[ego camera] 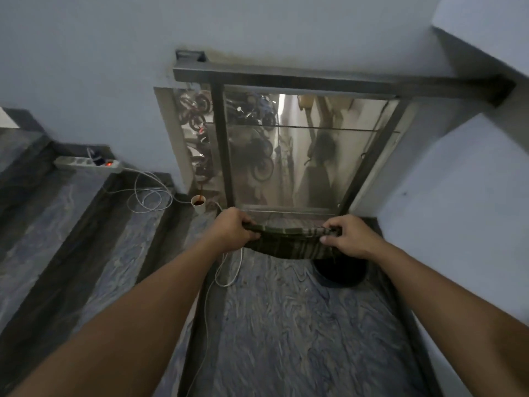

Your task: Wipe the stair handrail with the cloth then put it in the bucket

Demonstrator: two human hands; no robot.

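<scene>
A dark striped cloth [289, 243] hangs stretched between both my hands, sagging in the middle. My left hand [233, 229] grips its left end and my right hand [347, 237] pinches its right end. Just below and behind the cloth, a dark round bucket [342, 272] stands on the landing floor, partly hidden by the cloth and my right hand. The grey metal handrail [315, 78] runs across the top of a glass panel [300, 150] ahead, well above my hands.
A paper cup with dark liquid [198, 204] stands on the floor left of the glass. A white power strip [88, 163] sits on a step at the left, with white cables [148, 193] looping across the steps and floor. Walls close in on the right.
</scene>
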